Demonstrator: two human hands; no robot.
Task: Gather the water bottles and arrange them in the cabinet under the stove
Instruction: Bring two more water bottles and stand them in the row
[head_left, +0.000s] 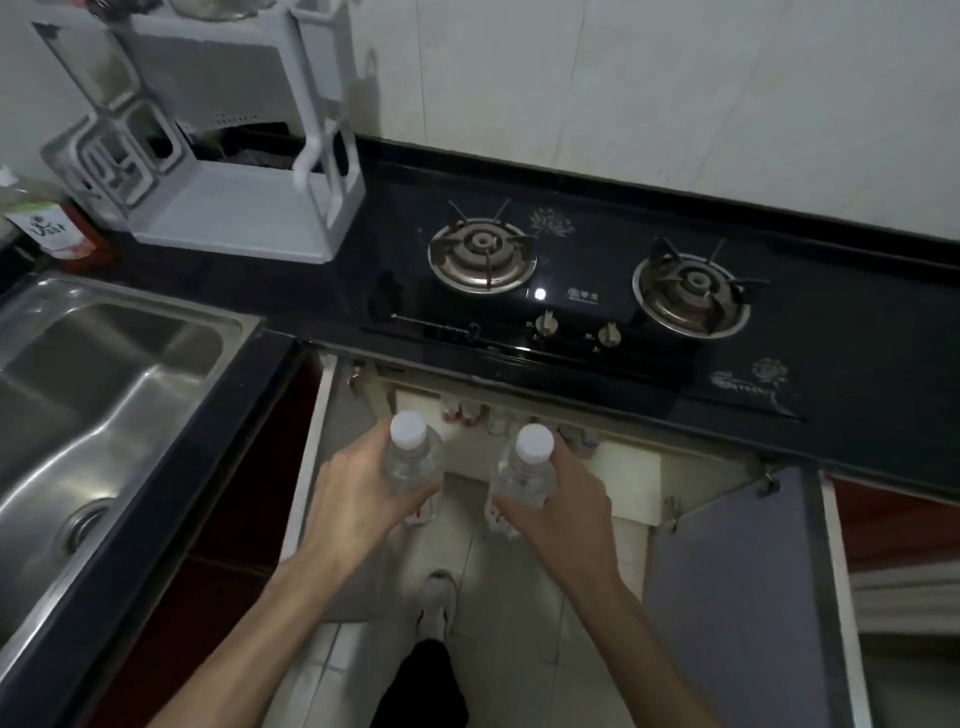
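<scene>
I hold two clear water bottles with white caps upright in front of the open cabinet (631, 470) under the stove (571, 296). My left hand (358, 491) grips the left bottle (413, 457) around its body. The right bottle (527, 465) is gripped the same way by my right hand (569, 499). Both bottles show a red and white label low down. Inside the cabinet, at its front edge, several more bottles (467, 413) stand in a row, mostly hidden under the counter.
A steel sink (98, 395) lies at the left in the black counter. A white dish rack (244, 208) stands behind it. The cabinet doors hang open, one at the left (309, 457) and one at the right (737, 587). My shoe (434, 605) rests on the tiled floor.
</scene>
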